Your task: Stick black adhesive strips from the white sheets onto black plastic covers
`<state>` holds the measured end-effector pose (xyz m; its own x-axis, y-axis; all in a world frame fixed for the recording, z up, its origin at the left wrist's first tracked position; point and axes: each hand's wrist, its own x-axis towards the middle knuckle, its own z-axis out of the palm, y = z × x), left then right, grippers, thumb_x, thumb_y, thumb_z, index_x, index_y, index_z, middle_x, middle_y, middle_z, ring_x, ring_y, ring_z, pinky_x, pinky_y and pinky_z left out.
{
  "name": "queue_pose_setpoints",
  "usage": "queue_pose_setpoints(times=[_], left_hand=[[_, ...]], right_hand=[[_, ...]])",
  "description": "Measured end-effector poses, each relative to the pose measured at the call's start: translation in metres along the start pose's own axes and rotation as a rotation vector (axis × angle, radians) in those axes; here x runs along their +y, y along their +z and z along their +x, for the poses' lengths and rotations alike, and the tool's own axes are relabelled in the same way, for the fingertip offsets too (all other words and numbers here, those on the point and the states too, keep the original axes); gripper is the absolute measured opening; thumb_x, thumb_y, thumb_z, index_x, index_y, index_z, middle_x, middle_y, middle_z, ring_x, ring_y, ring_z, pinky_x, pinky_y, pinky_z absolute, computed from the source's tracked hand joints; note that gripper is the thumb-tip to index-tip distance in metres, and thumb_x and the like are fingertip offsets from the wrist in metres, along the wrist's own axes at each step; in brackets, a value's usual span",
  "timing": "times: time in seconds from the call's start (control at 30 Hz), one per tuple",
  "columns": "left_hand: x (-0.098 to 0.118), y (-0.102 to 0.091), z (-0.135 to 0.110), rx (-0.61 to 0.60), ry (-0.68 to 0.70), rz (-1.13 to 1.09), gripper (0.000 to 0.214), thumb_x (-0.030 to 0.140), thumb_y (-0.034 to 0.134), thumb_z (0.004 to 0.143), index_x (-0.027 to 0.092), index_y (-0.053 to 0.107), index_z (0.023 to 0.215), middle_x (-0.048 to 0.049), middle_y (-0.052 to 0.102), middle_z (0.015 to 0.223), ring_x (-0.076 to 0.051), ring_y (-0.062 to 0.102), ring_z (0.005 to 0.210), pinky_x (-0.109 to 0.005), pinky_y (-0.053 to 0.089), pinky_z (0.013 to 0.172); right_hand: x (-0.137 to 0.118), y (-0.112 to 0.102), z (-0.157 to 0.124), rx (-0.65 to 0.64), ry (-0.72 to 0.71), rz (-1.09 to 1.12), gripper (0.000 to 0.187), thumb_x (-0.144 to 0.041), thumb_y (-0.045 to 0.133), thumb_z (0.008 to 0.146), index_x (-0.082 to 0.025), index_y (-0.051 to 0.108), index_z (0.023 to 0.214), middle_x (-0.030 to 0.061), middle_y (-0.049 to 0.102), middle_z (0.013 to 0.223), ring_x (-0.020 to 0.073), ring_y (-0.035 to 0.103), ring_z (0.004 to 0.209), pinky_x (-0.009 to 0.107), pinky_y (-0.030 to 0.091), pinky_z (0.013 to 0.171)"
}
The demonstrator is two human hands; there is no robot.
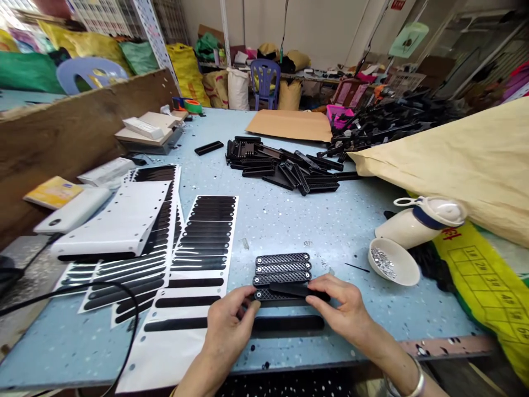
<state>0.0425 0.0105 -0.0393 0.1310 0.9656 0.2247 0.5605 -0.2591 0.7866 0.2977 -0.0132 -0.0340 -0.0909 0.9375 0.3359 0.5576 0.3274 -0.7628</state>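
In the head view, my right hand [345, 309] pinches the right end of a smooth black strip [289, 288], which lies slanted over the lower textured bars. My left hand [229, 320] has thumb and fingers closed around the left end of the lowest black textured bar [268, 296]. Above it several matching textured bars [283, 267] lie side by side, with small silvery dots at their ends. Nearer to me, a longer flat black bar [289, 323] rests on the table between my hands. White sheets of black adhesive strips [202, 242] are spread left of my left hand.
Black parts are piled [285, 165] farther back on the blue speckled table [264, 220]. At right stand a white bowl [407, 264] of small silvery pieces and a tilted cream mug [400, 226]. A black cable [134, 314] crosses the left side; brown cardboard [289, 124] lies behind.
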Motion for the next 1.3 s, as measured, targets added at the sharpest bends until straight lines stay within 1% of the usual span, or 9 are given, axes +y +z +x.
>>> queue_pose_setpoints(times=[0.1,0.2,0.3,0.5,0.67,0.83,1.07,1.2,1.3], left_hand=[[0.001,-0.003,-0.003,-0.031,-0.021,-0.035,0.018,0.022,0.061,0.077,0.019,0.075,0.088,0.0015,0.073,0.063,-0.012,0.063,0.047,-0.022,0.055,0.051],[0.003,-0.004,-0.005,-0.036,-0.044,-0.071,0.019,0.022,0.061,0.078,0.018,0.075,0.09,0.0005,0.072,0.064,-0.012,0.063,0.049,-0.023,0.055,0.052],[0.006,-0.004,-0.004,-0.037,-0.044,-0.107,0.019,0.02,0.061,0.078,0.018,0.075,0.091,-0.0003,0.073,0.066,-0.012,0.063,0.051,-0.023,0.055,0.053],[0.008,-0.006,-0.003,-0.038,-0.041,-0.13,0.019,0.015,0.06,0.077,0.018,0.074,0.089,0.0002,0.072,0.066,-0.012,0.063,0.052,-0.022,0.054,0.053],[0.009,-0.007,-0.003,-0.039,-0.054,-0.14,0.017,0.016,0.061,0.078,0.019,0.074,0.088,0.0005,0.072,0.067,-0.012,0.064,0.053,-0.021,0.054,0.053],[0.008,-0.007,-0.003,-0.058,-0.065,-0.141,0.016,0.017,0.061,0.078,0.018,0.074,0.088,0.0,0.073,0.069,-0.012,0.064,0.053,-0.022,0.054,0.053],[0.009,-0.007,-0.004,-0.044,-0.06,-0.146,0.016,0.018,0.061,0.079,0.019,0.074,0.089,-0.0005,0.073,0.07,-0.013,0.064,0.053,-0.023,0.055,0.053],[0.008,-0.007,-0.004,-0.009,-0.046,-0.143,0.018,0.019,0.062,0.079,0.02,0.075,0.092,-0.001,0.076,0.074,-0.013,0.064,0.051,-0.024,0.056,0.054],[0.006,-0.008,-0.005,0.007,-0.033,-0.147,0.017,0.019,0.064,0.08,0.02,0.077,0.091,-0.0008,0.077,0.072,-0.013,0.065,0.051,-0.023,0.056,0.053]], right_hand=[[-0.001,-0.001,-0.004,-0.026,-0.067,0.0,0.011,-0.017,0.067,0.084,-0.019,0.075,0.091,0.0077,0.074,0.083,0.0202,0.071,0.073,0.031,0.06,0.063],[-0.004,-0.002,-0.005,-0.024,-0.107,-0.029,0.011,-0.018,0.068,0.084,-0.02,0.075,0.092,0.0086,0.075,0.086,0.0211,0.072,0.074,0.032,0.061,0.064],[-0.008,0.0,-0.002,-0.016,-0.134,-0.052,0.012,-0.017,0.068,0.083,-0.019,0.076,0.092,0.0098,0.075,0.089,0.0222,0.073,0.077,0.034,0.062,0.065],[-0.015,0.007,0.006,-0.046,-0.204,-0.109,0.011,-0.015,0.066,0.085,-0.018,0.074,0.091,0.0099,0.076,0.086,0.0234,0.072,0.075,0.037,0.061,0.065],[-0.015,0.01,0.006,-0.082,-0.183,-0.135,0.011,-0.017,0.065,0.087,-0.019,0.073,0.095,0.0092,0.076,0.088,0.0235,0.071,0.076,0.038,0.059,0.066],[-0.014,0.013,0.004,-0.097,-0.184,-0.151,0.011,-0.016,0.064,0.087,-0.019,0.072,0.094,0.0089,0.075,0.088,0.0232,0.07,0.077,0.038,0.057,0.067],[-0.015,0.015,0.004,-0.122,-0.155,-0.166,0.011,-0.016,0.062,0.087,-0.019,0.071,0.094,0.0088,0.074,0.086,0.0235,0.069,0.076,0.039,0.056,0.067],[-0.016,0.016,0.005,-0.103,-0.144,-0.167,0.011,-0.018,0.062,0.087,-0.019,0.072,0.092,0.0081,0.074,0.084,0.0228,0.07,0.074,0.038,0.057,0.067],[-0.016,0.017,0.005,-0.075,-0.132,-0.167,0.011,-0.019,0.063,0.087,-0.019,0.073,0.092,0.0082,0.075,0.084,0.0229,0.071,0.074,0.039,0.058,0.069]])
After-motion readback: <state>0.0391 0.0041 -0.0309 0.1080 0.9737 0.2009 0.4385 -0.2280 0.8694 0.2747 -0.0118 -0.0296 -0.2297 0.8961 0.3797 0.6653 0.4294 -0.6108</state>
